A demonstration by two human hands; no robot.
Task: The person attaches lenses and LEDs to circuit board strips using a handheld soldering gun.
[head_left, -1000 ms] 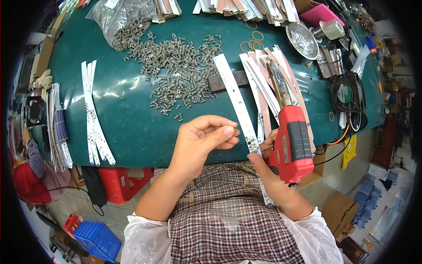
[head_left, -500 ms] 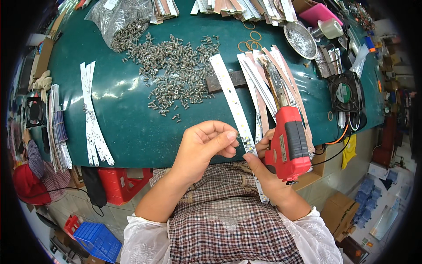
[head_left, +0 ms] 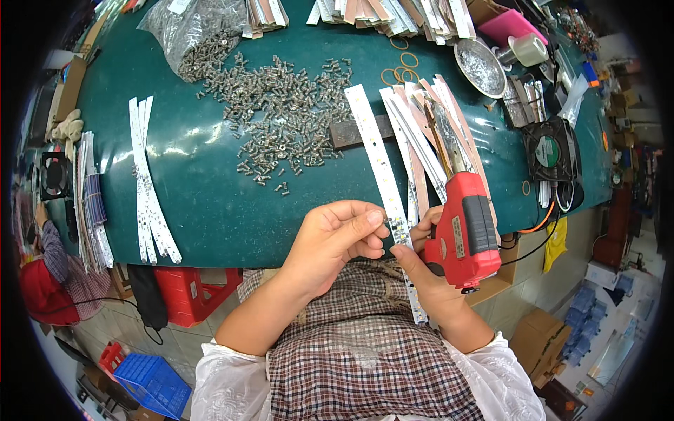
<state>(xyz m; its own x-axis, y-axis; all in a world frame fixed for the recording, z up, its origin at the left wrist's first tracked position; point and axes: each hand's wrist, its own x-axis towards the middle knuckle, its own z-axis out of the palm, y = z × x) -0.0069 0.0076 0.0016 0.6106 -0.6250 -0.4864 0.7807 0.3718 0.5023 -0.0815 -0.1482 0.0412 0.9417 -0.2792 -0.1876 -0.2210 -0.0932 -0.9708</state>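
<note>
My right hand (head_left: 427, 272) is closed round the red and black soldering gun (head_left: 460, 221), with its long tip pointing away from me. The same hand pinches a white LED circuit strip (head_left: 379, 158) under its thumb; the strip slants from my lap to above the bench. Just left of the strip, my left hand (head_left: 337, 235) is closed, thumb against fingertips; whatever is in the pinch is too small to make out. More strips (head_left: 414, 151), white and pinkish, lie in a bundle beneath the soldering gun. A dark metal bar (head_left: 347, 135) passes behind the held strip.
Many small metal connectors (head_left: 281, 112) are spread over the green bench (head_left: 203, 217), spilling from a plastic bag (head_left: 163, 31). A few strips (head_left: 144, 189) lie crossed at left. On the right stand a metal dish (head_left: 481, 67), solder spool (head_left: 528, 48) and black fan (head_left: 553, 154). Rubber bands (head_left: 404, 74) lie behind.
The held strip has shifted slightly right, its far end swinging away from the connectors. My left hand has moved a little right and nearer to me. The soldering gun has barely moved.
</note>
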